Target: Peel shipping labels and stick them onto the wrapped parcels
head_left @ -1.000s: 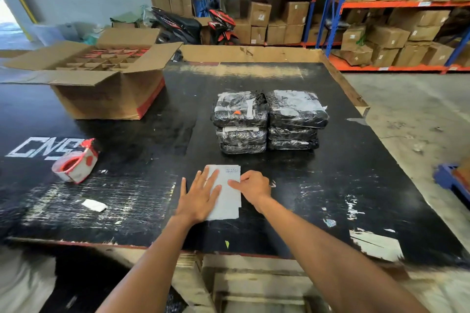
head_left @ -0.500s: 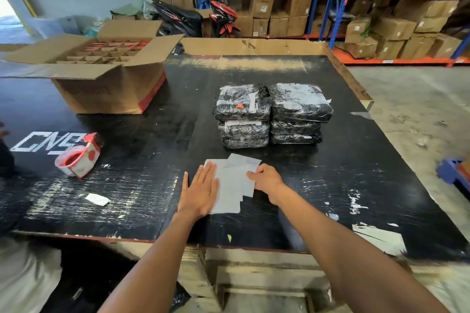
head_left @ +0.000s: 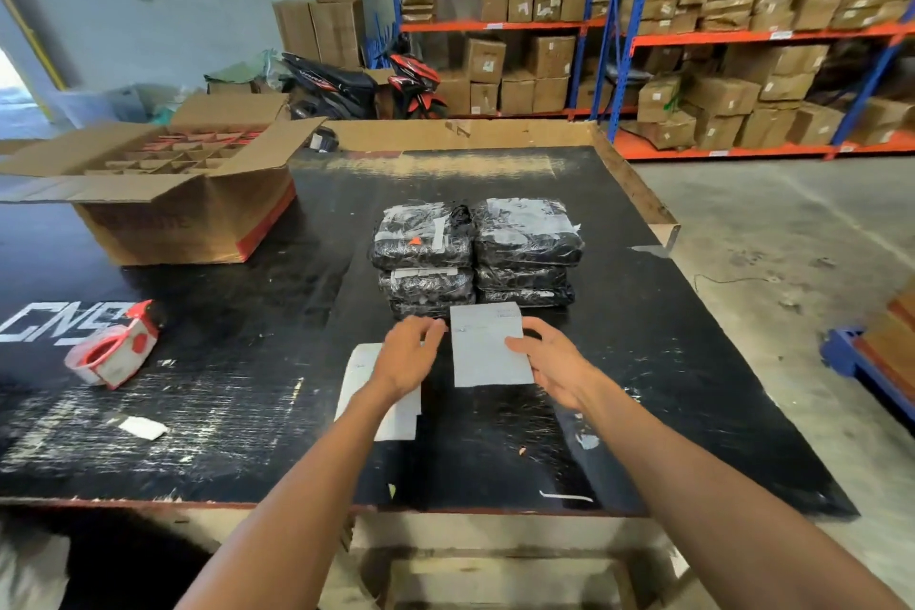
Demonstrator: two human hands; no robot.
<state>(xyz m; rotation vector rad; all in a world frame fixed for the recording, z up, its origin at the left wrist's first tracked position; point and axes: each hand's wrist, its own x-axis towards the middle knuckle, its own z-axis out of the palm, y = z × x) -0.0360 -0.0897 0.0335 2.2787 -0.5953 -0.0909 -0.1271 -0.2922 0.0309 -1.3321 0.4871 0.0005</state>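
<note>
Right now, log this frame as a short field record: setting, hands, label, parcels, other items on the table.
setting: warehouse, black table, shelving with cartons behind
right hand: pinching the label sheet at its right edge
left hand: at the sheet's left edge, contact unclear
remaining labels: flat on table beneath the left wrist
parcels: black wrapped, two stacks side by side
other items: tape dispenser at left, open cardboard box far left
</note>
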